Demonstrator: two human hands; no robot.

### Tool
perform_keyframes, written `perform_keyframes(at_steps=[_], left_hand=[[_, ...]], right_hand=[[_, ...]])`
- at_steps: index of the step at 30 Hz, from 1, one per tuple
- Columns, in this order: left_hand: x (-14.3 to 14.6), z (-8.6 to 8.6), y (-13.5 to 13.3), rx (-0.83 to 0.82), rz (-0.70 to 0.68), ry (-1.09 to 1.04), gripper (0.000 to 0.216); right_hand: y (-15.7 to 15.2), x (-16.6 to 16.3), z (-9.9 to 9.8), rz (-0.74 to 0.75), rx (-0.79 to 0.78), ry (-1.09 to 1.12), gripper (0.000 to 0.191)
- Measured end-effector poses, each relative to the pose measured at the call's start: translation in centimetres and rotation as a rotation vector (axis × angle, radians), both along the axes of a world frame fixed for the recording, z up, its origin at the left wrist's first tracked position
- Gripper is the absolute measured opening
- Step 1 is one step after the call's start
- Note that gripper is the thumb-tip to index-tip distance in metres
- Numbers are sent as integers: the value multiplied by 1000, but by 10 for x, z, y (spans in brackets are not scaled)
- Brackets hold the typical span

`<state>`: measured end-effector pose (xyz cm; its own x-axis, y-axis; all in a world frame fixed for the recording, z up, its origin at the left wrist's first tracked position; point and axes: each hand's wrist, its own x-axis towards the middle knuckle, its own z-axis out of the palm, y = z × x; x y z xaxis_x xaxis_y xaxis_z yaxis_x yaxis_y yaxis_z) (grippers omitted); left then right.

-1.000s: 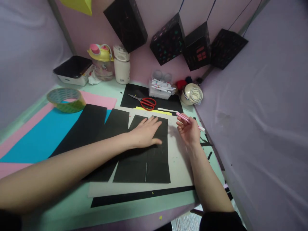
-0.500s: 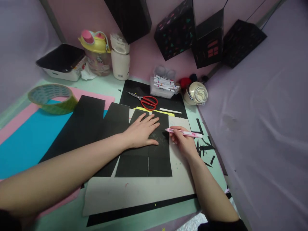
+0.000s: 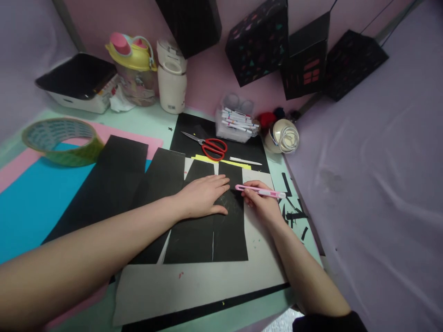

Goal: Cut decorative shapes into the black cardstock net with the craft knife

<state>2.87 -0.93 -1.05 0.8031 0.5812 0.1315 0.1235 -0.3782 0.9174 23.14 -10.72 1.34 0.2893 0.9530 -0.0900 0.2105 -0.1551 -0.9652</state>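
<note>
My left hand [image 3: 204,196] lies flat on a sheet of black paper [image 3: 194,240] with slits cut between its panels, fingers stretched to the right. In my right hand [image 3: 261,200] is a pink craft knife [image 3: 261,191], held over the paper's right edge with its tip pointing left. Whether the tip touches the paper I cannot tell. A pale grey board [image 3: 200,290] lies beneath the paper. Behind it rest red-handled scissors [image 3: 212,148], a white pen [image 3: 245,161] and strips of yellow paper [image 3: 238,163].
A wide tape roll [image 3: 62,140] stands at left on blue [image 3: 31,203] and pink paper. Along the back are a yellow-lidded jug [image 3: 134,69], a white bottle [image 3: 172,87], a marker box [image 3: 236,123] and a cable coil [image 3: 288,139]. Black scraps [image 3: 294,216] lie right. Black paper lanterns [image 3: 258,44] hang above.
My left hand has slid slightly toward me, its fingers closer together. The knife in my right hand has turned a little and shifted slightly left. The camera view has also shifted slightly.
</note>
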Motion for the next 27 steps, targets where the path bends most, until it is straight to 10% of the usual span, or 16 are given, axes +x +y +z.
perform_keyframes(at_steps=[6, 17, 27], left_hand=[[-3, -4, 0, 132, -57, -58, 50], [-3, 2, 1, 46, -127, -24, 47], [17, 7, -30, 656, 59, 520, 63]], right_hand=[[-13, -10, -6, -211, 126, -338, 12], [-11, -6, -12, -216, 81, -270, 10], [-11, -1, -1, -278, 132, -17, 12]])
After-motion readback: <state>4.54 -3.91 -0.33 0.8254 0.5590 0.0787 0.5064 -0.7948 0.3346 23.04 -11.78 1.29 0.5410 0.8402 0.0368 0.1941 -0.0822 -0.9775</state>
